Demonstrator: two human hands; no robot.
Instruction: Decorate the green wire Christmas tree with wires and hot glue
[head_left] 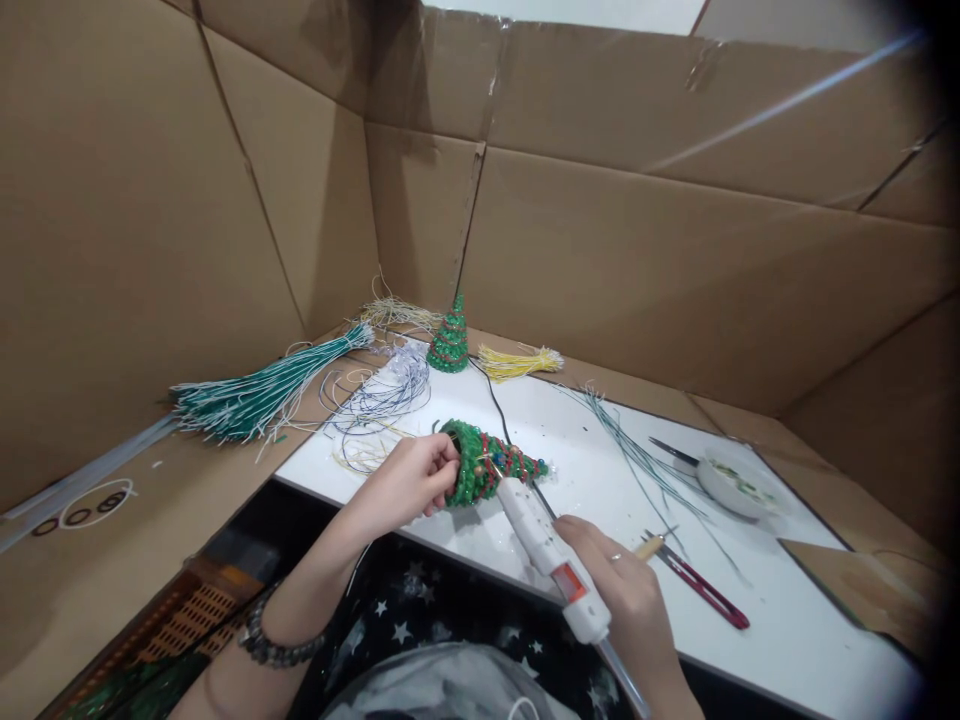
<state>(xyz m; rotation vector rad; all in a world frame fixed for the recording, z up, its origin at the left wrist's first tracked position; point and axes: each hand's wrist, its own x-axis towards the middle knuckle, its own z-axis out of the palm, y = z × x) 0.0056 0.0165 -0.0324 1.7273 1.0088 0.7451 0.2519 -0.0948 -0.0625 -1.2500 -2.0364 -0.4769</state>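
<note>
My left hand (424,475) is closed on the wide base rim of a small green beaded Christmas tree (480,470). The tree lies on its side, tip to the right, with red bands and a few coloured beads on it. My right hand (626,590) is wrapped round a white hot glue gun (536,535) with an orange trigger, a clear glue stick showing at its rear. The gun's nozzle points at the side of the tree; whether it touches cannot be made out. Some of my left fingers are hidden by the base.
A second beaded tree (448,340) stands upright at the back. Wire bundles lie around: green (277,390), blue-white (390,390), yellow (519,361) and thin green (630,440). At right are a bowl (739,488), red-handled tweezers (701,585) and a cable. Cardboard walls (637,260) enclose the white table (765,610).
</note>
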